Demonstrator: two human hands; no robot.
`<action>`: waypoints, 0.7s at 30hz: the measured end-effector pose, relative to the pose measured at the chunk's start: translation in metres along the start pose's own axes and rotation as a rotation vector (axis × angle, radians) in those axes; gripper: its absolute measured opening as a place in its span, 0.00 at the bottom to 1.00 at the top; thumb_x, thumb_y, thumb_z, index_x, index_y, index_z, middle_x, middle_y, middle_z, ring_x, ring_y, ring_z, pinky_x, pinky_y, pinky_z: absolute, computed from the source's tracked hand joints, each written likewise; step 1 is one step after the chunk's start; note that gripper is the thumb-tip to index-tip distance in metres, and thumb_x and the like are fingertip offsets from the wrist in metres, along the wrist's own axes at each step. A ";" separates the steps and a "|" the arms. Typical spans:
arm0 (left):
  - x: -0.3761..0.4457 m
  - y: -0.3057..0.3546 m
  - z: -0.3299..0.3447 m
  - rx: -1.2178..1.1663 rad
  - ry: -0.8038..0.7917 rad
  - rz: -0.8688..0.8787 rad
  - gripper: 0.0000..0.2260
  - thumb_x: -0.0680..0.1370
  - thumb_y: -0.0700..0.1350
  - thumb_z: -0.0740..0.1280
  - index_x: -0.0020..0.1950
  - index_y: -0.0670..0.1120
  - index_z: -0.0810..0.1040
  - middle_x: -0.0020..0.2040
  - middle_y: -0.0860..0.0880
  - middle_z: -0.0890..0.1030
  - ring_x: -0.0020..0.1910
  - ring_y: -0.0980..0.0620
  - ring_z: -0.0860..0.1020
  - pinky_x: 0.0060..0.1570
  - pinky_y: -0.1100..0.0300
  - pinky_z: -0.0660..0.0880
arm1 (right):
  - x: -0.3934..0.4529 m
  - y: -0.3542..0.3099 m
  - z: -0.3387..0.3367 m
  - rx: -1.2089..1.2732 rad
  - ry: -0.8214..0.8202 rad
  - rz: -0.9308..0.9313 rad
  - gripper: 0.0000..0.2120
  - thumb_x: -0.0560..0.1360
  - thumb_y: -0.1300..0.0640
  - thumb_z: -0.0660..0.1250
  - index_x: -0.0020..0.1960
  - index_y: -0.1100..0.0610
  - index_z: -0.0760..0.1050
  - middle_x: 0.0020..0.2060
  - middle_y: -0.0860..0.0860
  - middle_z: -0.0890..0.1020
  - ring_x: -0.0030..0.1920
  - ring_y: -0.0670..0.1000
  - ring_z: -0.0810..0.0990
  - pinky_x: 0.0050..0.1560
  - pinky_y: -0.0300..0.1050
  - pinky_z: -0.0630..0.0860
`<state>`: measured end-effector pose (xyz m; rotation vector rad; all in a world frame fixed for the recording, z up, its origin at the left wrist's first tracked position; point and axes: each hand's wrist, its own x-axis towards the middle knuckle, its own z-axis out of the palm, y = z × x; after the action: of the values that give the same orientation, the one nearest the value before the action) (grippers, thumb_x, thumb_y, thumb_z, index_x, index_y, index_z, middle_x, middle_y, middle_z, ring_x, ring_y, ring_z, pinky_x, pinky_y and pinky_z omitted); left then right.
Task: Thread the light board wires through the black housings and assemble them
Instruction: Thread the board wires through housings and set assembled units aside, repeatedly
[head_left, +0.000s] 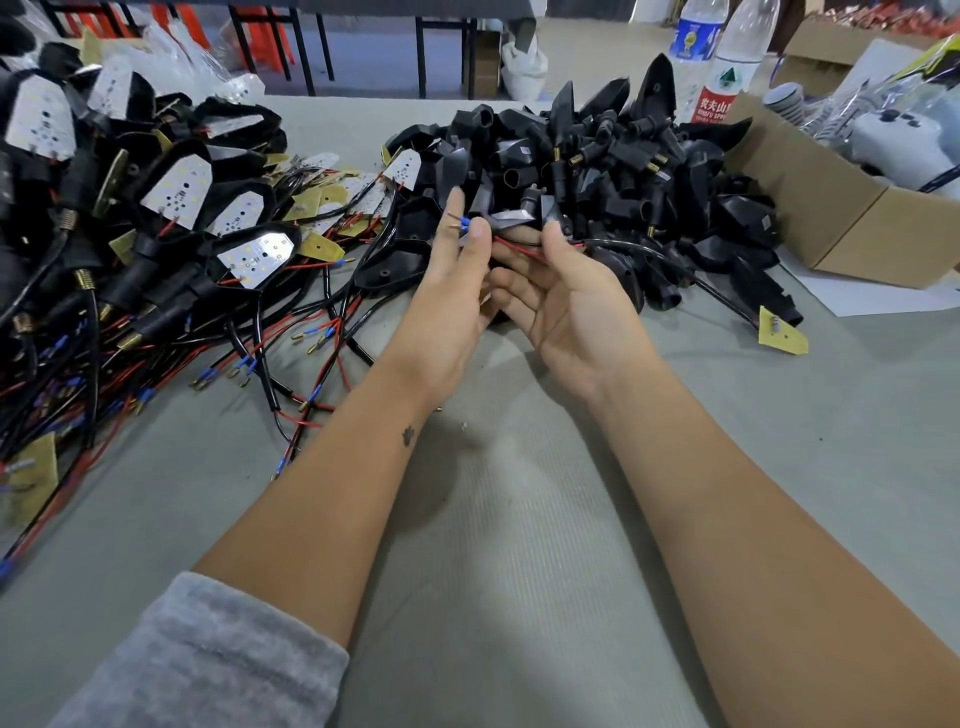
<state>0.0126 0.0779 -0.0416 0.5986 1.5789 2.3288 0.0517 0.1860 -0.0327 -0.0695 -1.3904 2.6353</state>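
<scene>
1. The left hand (457, 291) pinches the wire ends (460, 224) between thumb and fingers, tips upward, probably to aim them.
2. The right hand (566, 296), fingers half curled, holds the red wire (519, 250) taut.
3. Black housings (597, 171) lie piled just beyond, within reach on the worktop (519, 519).

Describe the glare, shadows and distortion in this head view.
Head view: glare whitens the light board in the left pile; soft shadows lie on the table under both forearms; wide-angle bending tilts the bottles; the left hand looks slightly soft.
</scene>
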 end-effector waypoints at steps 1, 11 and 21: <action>0.000 -0.001 0.001 0.045 -0.003 0.014 0.17 0.85 0.50 0.52 0.74 0.61 0.61 0.74 0.48 0.70 0.70 0.51 0.71 0.72 0.48 0.66 | 0.000 0.001 0.000 -0.034 0.000 0.002 0.14 0.83 0.54 0.57 0.54 0.61 0.78 0.44 0.55 0.84 0.39 0.48 0.82 0.44 0.40 0.81; -0.003 0.001 -0.005 0.012 0.119 0.022 0.15 0.85 0.52 0.52 0.56 0.53 0.78 0.57 0.45 0.83 0.51 0.46 0.84 0.49 0.54 0.80 | 0.002 -0.003 -0.004 0.172 0.248 -0.051 0.10 0.81 0.56 0.63 0.44 0.57 0.77 0.26 0.48 0.77 0.27 0.44 0.76 0.33 0.36 0.77; 0.001 0.005 -0.008 -0.163 0.181 -0.112 0.10 0.85 0.49 0.57 0.59 0.54 0.77 0.54 0.47 0.85 0.51 0.50 0.84 0.49 0.59 0.81 | 0.004 0.000 -0.007 -0.238 0.261 -0.166 0.07 0.80 0.60 0.64 0.45 0.60 0.79 0.32 0.51 0.80 0.31 0.47 0.77 0.35 0.38 0.77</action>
<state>0.0077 0.0706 -0.0396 0.2621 1.4345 2.4530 0.0487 0.1920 -0.0367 -0.3019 -1.5354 2.2252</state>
